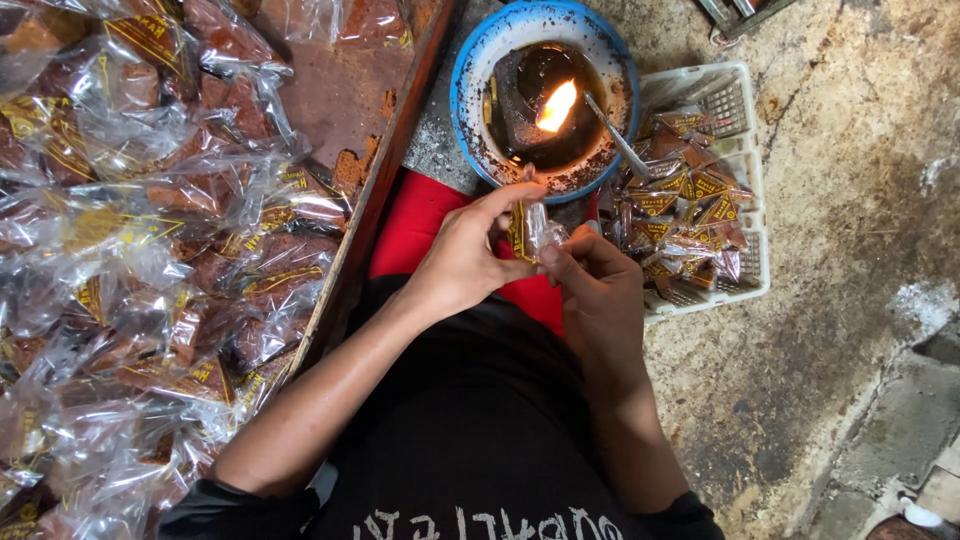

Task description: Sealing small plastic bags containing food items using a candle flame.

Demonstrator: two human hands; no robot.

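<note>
A huge heap of clear packets (pixel 150 250) is piled in the wooden tray (pixel 375 190), cut off at the left edge. One small clear packet (pixel 530 228), brown inside with a yellow label, is pinched by the left hand (pixel 465 260) and right hand (pixel 600 285) just below the flame (pixel 557 106). Its contents are mostly hidden by fingers.

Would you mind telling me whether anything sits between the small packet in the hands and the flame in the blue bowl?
Nothing visible does. The packet, pinched by the left hand and right hand, sits just below the blue bowl; only its near rim separates it from the flame.
</note>
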